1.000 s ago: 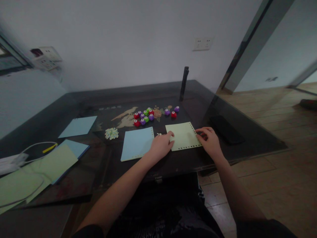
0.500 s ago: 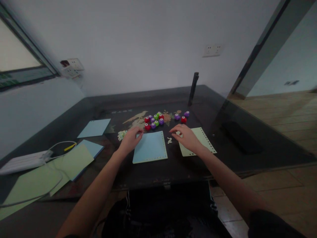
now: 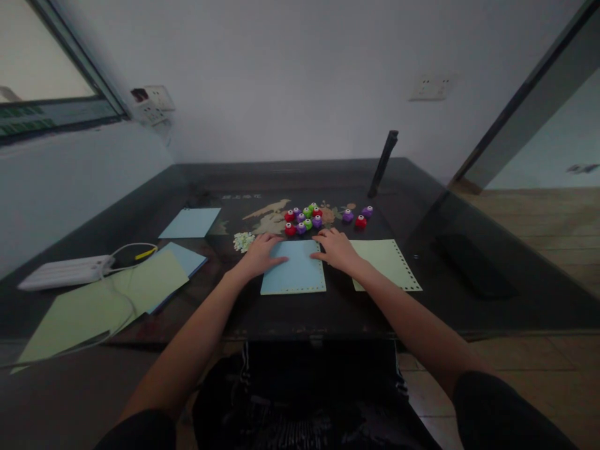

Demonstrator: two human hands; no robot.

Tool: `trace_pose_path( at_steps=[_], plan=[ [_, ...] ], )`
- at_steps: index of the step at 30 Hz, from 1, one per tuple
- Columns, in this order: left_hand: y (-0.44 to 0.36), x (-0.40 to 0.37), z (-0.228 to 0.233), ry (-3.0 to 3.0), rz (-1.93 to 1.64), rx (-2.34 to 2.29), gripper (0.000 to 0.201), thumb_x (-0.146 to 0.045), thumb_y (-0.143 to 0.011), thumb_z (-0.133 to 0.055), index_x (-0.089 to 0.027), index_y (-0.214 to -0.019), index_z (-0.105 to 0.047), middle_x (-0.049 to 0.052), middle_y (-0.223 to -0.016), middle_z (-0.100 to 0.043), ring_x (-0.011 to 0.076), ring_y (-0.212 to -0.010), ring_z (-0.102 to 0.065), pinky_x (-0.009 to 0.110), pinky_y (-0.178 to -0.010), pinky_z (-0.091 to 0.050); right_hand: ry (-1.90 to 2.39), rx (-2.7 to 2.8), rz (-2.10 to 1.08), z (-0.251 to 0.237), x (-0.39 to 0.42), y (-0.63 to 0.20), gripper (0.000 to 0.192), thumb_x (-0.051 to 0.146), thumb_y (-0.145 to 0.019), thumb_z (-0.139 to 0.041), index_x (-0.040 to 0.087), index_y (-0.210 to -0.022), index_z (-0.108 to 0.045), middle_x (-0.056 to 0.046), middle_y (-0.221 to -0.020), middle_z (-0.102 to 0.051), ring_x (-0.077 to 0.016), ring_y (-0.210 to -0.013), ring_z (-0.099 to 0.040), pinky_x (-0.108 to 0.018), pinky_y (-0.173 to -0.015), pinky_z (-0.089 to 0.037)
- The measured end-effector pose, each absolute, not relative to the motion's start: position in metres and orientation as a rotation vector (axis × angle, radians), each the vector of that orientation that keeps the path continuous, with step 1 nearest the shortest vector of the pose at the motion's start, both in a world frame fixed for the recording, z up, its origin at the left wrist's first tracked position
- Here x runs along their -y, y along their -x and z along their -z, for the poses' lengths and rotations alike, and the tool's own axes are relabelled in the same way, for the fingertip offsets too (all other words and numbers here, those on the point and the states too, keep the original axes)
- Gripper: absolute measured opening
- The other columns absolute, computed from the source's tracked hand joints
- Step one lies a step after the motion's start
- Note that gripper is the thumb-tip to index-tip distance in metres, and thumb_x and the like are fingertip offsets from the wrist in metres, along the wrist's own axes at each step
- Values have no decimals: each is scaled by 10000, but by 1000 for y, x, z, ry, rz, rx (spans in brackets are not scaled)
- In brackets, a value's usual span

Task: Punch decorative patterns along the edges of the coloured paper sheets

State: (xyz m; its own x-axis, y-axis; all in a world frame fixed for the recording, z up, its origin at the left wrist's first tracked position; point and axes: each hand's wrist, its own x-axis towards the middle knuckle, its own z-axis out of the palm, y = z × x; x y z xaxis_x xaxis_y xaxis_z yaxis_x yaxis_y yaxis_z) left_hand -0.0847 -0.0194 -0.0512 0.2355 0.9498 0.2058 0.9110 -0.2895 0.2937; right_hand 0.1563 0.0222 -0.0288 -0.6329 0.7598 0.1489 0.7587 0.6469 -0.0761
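The left hand (image 3: 259, 255) and right hand (image 3: 334, 249) cover the blue sheet's (image 3: 294, 275) far corners; at 10 o'clock, the green paper (image 3: 70, 319) is cut by the frame edge; the small pale scraps (image 3: 243, 240) are too tiny to make out

Dark table (image 3: 469, 300), white wall (image 3: 290, 75)

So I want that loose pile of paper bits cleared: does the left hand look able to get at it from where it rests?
Probably yes. The left hand lies on the blue sheet, and the pile of paper bits sits just beside its fingers with nothing between.
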Motion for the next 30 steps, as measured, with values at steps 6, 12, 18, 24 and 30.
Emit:
trace_pose_path(
  at_steps=[6,12,18,24,30],
  plan=[
    [84,21,49,-2376,-525,-1805,543,-446,-723,-654,-147,-1168,-576,132,-1111,-545,275,-1048,-512,414,-921,-405,1220,2578,-27,29,-20,-153,347,298,-760,-677,190,-1085,-624,-91,-1089,-615,-272,-1028,-506,-380,-819,-398],
    [84,21,49,-2357,-600,-1812,515,-424,-685,-693,-171,-1114,-561,111,-1102,-553,271,-1059,-504,420,-927,-398,1201,2444,-174,34,-27,-153,177,214,-743,-674,169,-911,-644,-74,-920,-621,-226,-906,-532,-333,-789,-400],
    [79,24,41,-2368,-614,-1823,466,-369,-650,-732,-163,-1023,-543,107,-1041,-572,276,-1029,-519,416,-893,-414,1129,2291,-419,35,-30,-156,131,199,-708,-687,146,-823,-653,-46,-805,-590,-169,-780,-534,-271,-717,-392],
    [78,22,42,-2371,-625,-1841,481,-382,-628,-750,-167,-1004,-539,104,-1000,-590,287,-986,-545,416,-855,-431,1161,2247,-563,33,-26,-155,100,213,-722,-638,163,-806,-657,1,-662,-584,-129,-607,-499,-244,-593,-340],
    [82,24,39,-2266,-787,-1820,486,-373,-665,-717,-169,-1064,-529,92,-1027,-600,268,-966,-573,408,-851,-446,1107,2153,-687,36,-30,-156,93,225,-706,-626,154,-761,-648,5,-634,-569,-132,-610,-517,-246,-597,-359]
  ],
)
